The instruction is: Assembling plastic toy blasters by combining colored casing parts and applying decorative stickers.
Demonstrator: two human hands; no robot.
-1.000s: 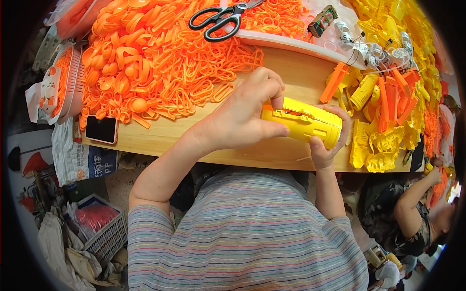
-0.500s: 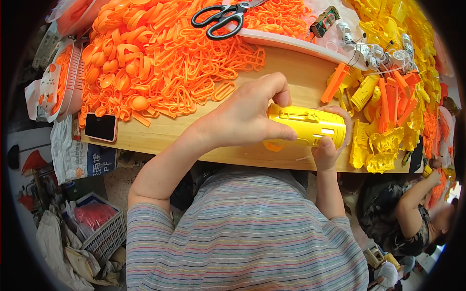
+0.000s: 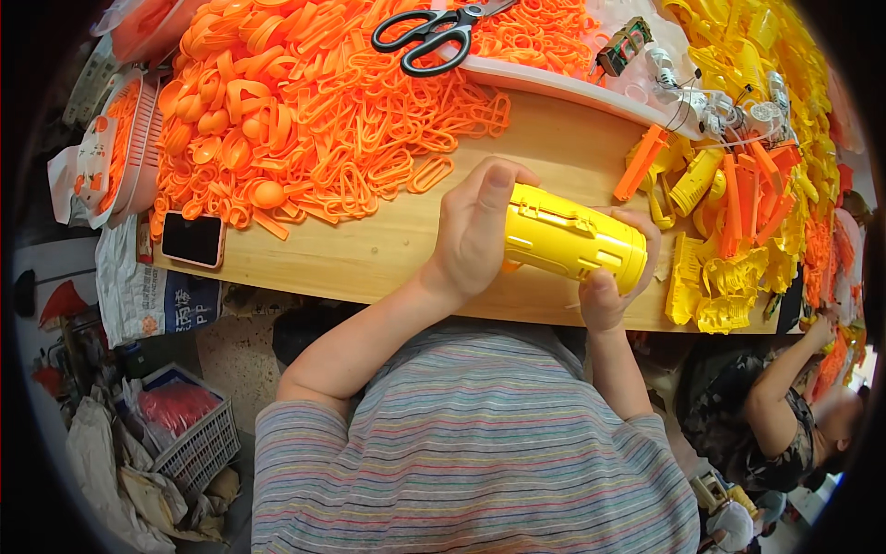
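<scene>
A yellow plastic cylinder point(image 3: 572, 238) with slots and a raised latch-like strip lies nearly level between my hands, above the table's near edge. My right hand point(image 3: 623, 277) is wrapped round its right end, thumb on the near side and fingers behind it. At the left end, my left hand point(image 3: 475, 222) presses its palm and fingers against the cylinder, thumb pointing up. Most of the left fingers are hidden behind it. A bit of orange shows under the left end of the cylinder; what it is I cannot make out.
Orange plastic clips and spoon-like pieces point(image 3: 277, 120) heap at the far left, with black-handled scissors point(image 3: 434, 37) on top. A phone point(image 3: 193, 240) lies at the left edge. Yellow parts point(image 3: 724, 286) and orange strips point(image 3: 738, 198) pile up at right. Another person point(image 3: 775, 406) sits at far right.
My left hand has turned from pinching over the cylinder's top to cupping its left end, thumb up. The cylinder has tilted, its right end now lower. My right hand keeps its hold.
</scene>
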